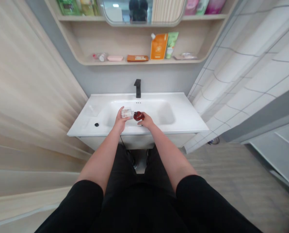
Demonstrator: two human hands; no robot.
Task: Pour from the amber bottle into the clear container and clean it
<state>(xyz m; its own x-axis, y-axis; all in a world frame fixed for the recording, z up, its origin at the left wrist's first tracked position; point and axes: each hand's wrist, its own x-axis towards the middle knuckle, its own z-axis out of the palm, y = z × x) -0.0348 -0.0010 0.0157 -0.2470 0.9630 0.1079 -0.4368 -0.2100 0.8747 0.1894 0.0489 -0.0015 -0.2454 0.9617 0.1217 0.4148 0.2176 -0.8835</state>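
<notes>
Over the front of the white sink (160,111), my left hand (120,121) is closed around a clear bottle (127,113), tipped on its side with its neck toward the right. My right hand (146,121) grips a dark red-brown bottle (138,116), seen mostly from above. The two bottles' openings are close together; whether they touch I cannot tell. A small round black cap (96,124) lies on the counter to the left of the basin.
A black faucet (138,88) stands behind the basin. Above hangs a wooden shelf (105,35) holding an orange pouch (159,47), a green tube (171,44) and a pink soap bar (115,58). A beige curtain (33,97) hangs at the left.
</notes>
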